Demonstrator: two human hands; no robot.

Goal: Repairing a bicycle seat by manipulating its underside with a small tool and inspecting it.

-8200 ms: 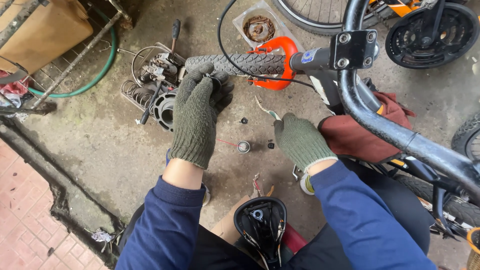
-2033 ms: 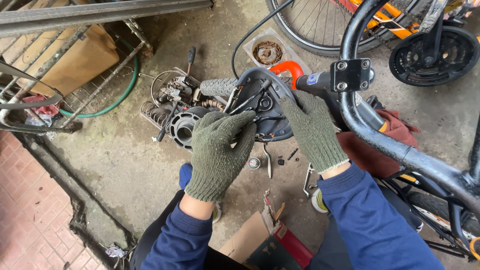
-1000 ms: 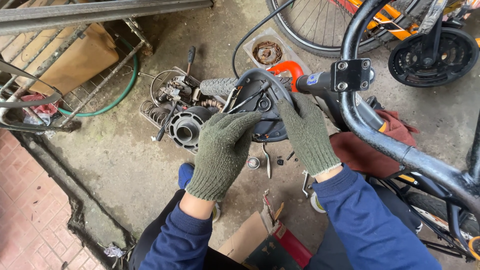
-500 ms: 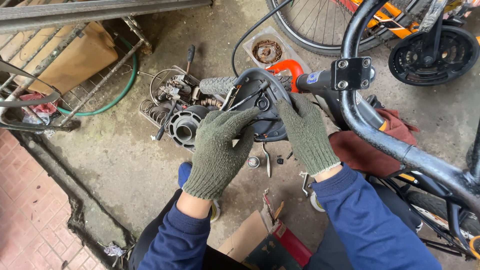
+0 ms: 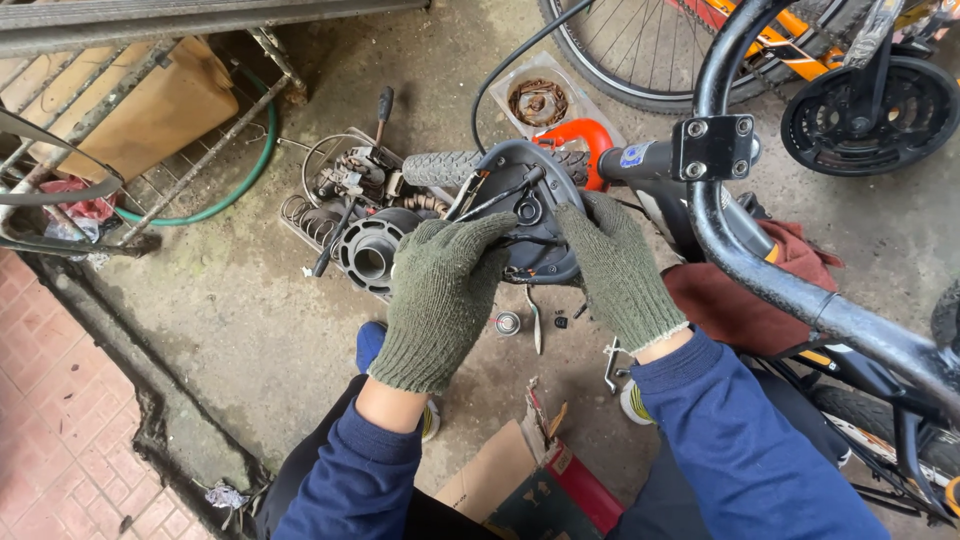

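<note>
Gripping a black bicycle saddle (image 5: 528, 225) underside-up at frame centre: left hand (image 5: 440, 295) and right hand (image 5: 620, 270), both gloved, closed on opposite edges. Judged light, stiff-shelled, rails exposed; hold by shell edges, gloves help against slipping.

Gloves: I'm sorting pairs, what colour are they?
Dark green knit gloves, head view.

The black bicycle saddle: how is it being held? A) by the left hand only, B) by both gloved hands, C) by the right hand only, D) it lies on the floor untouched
B: the left hand and the right hand each grip a side of the upturned saddle.
</note>
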